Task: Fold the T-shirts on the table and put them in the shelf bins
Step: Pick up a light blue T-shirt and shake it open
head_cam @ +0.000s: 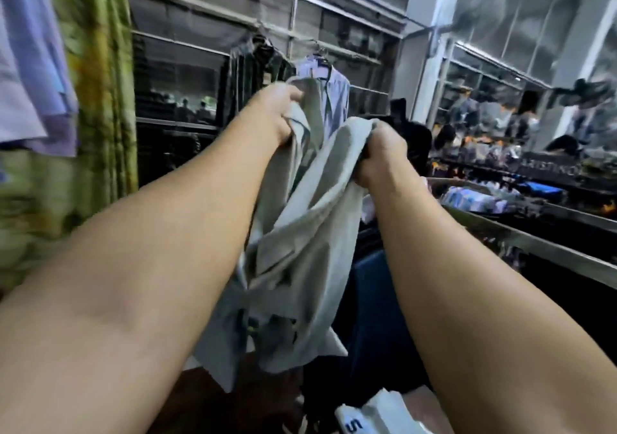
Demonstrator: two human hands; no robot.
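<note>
- Gripping crumpled pale grey-beige cotton T-shirt with left hand, fingers curled tight round a bunched upper edge
- Clamping a second bunch of the same cloth in right hand, fist closed, just right of and slightly below left hand
- Held up in the air between both hands, rest hanging in twists below them, no fold visible
- Judged early: probably shaking out or hunting for shoulders; flattening, folding and binning all left
- Cannot make out table or shelf bins, too blurred
- Beyond the hands: pale lilac collared shirt on hanger; below right forearm: white plastic bag
</note>
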